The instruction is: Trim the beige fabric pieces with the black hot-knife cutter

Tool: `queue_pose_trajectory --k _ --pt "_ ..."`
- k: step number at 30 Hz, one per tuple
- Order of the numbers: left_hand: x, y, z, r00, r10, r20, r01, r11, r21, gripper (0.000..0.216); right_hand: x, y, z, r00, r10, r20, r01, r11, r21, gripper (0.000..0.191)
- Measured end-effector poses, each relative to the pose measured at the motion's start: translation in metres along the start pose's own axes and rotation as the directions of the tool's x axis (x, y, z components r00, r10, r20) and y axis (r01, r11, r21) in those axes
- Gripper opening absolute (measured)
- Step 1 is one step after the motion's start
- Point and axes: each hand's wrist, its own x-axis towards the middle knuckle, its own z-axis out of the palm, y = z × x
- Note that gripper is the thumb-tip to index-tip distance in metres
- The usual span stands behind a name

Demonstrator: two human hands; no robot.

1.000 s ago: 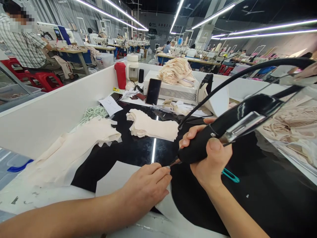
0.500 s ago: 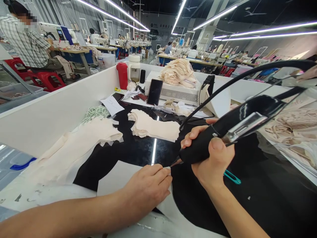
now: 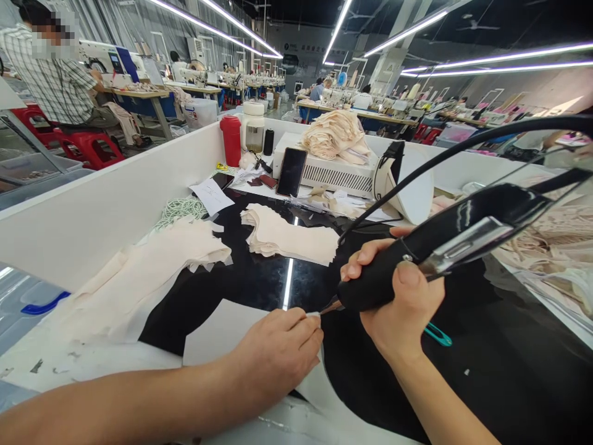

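My right hand (image 3: 403, 303) is wrapped around a black corded hand tool (image 3: 370, 281) with a silver lever along its side. The tool slants down to the left, its narrow metal tip (image 3: 331, 306) right by my left fingertips. My left hand (image 3: 282, 355) is closed in a pinch, with a small white piece (image 3: 314, 314) showing at the fingertips; whether tip and piece touch, I cannot tell. Beneath that hand lies a white sheet (image 3: 213, 327) on the glossy black work surface (image 3: 370, 377). Just beyond sits a stack of cream fabric pieces (image 3: 291, 235).
Another cream fabric pile (image 3: 152, 266) lies left, near green cord (image 3: 183, 210). A phone (image 3: 291, 172) leans on a white box (image 3: 336, 176) topped with fabric. The tool's black cable (image 3: 445, 154) arches rightward. A teal tool (image 3: 438, 335) lies beside my right wrist. A co-worker (image 3: 50, 74) sits far left.
The tool and my right hand have shifted slightly to the right. My left hand keeps its pinch in nearly the same place. The whole view has moved very slightly.
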Motion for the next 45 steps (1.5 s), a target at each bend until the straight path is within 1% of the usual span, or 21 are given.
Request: queue_pose_trajectory --k 3,7,10,14,18,21,26,29,32,35,39,45 --pt "0.0 0.001 0.001 1.0 0.007 0.022 -0.007 1.0 0.013 0.02 0.0 0.0 0.0 1.0 -0.004 -0.001 0.004 1.0 -0.013 0.041" --pt "-0.001 0.002 -0.001 0.999 0.016 0.036 -0.017 0.999 0.031 0.022 0.001 0.001 0.002 0.999 -0.009 -0.033 0.009 1.0 0.004 0.045" --pt "-0.002 0.003 -0.002 0.999 0.02 0.046 -0.022 0.999 0.038 0.02 0.001 0.001 0.003 1.0 -0.009 -0.027 0.009 1.0 0.009 0.047" --pt "-0.002 0.004 -0.003 0.997 0.021 0.076 -0.026 0.998 0.065 0.018 0.0 0.001 0.003 1.0 -0.01 -0.016 0.01 1.0 -0.01 0.041" --pt "-0.002 0.004 -0.006 0.999 0.032 0.034 -0.034 0.996 0.078 0.019 0.001 0.0 0.005 0.999 0.013 -0.047 -0.013 1.0 -0.002 0.043" --pt "-0.002 0.005 -0.008 0.999 0.036 0.034 -0.039 0.996 0.084 0.02 0.001 -0.001 0.008 0.997 0.029 -0.064 -0.028 0.999 0.016 0.046" --pt "-0.001 0.006 -0.008 1.0 0.025 -0.014 -0.024 0.997 0.076 0.021 -0.004 -0.001 0.012 0.998 0.052 -0.04 -0.051 0.999 0.015 0.048" --pt "-0.001 0.006 -0.008 0.999 0.034 0.022 -0.036 0.996 0.087 0.023 -0.006 0.0 0.012 0.998 0.048 -0.035 -0.048 0.999 0.013 0.05" --pt "0.0 0.006 -0.009 0.998 0.039 0.058 -0.044 0.995 0.094 0.025 -0.007 0.001 0.013 0.999 0.021 -0.026 -0.022 1.0 -0.012 0.046" --pt "-0.001 0.006 -0.011 0.998 0.037 0.049 -0.042 0.995 0.093 0.024 -0.005 0.001 0.013 1.0 0.017 -0.02 -0.017 1.0 -0.02 0.045" --pt "-0.001 0.006 -0.011 0.998 0.035 0.046 -0.039 0.995 0.093 0.023 -0.002 -0.001 0.01 0.999 0.022 -0.041 -0.022 1.0 -0.016 0.048" --pt "0.0 0.006 -0.009 0.995 0.044 0.093 -0.053 0.994 0.096 0.022 0.001 -0.002 0.003 0.998 0.015 -0.062 -0.017 1.0 -0.022 0.049"
